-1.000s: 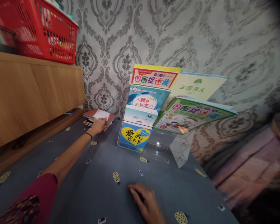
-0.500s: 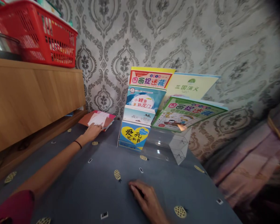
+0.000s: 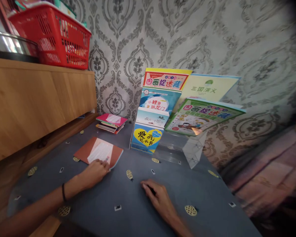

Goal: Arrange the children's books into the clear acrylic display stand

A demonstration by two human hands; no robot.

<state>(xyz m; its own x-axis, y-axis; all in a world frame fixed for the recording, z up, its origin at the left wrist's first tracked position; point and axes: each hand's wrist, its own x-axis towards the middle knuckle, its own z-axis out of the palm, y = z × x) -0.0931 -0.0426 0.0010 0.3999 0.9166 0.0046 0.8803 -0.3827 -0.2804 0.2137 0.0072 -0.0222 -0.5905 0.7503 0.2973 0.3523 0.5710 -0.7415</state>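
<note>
In the head view, my left hand [image 3: 96, 171] is closed at the near edge of a brown book [image 3: 115, 154], with its fingers curled on the cover. The book has a pale panel of print and a light blue edge. My right hand [image 3: 160, 199] rests on the table with fingers curled and thumb against them; nothing shows in it. Behind the brown book lies a stack of books [image 3: 111, 126] with a pink one on top. To the right, a clear acrylic rack [image 3: 193, 151] holds several picture books, among them a blue one with a yellow heart [image 3: 148, 138].
The grey tablecloth [image 3: 93, 210] has pineapple prints. A wooden cabinet [image 3: 39, 95] on the left carries a red plastic basket [image 3: 56, 39] and a metal bowl [image 3: 12, 42]. Patterned wallpaper covers the wall behind, and pink fabric [image 3: 268, 174] hangs on the right.
My left hand has brought the brown book from the stack toward me, uncovering the pink book. My right hand has stayed on the table. The view has shifted a little.
</note>
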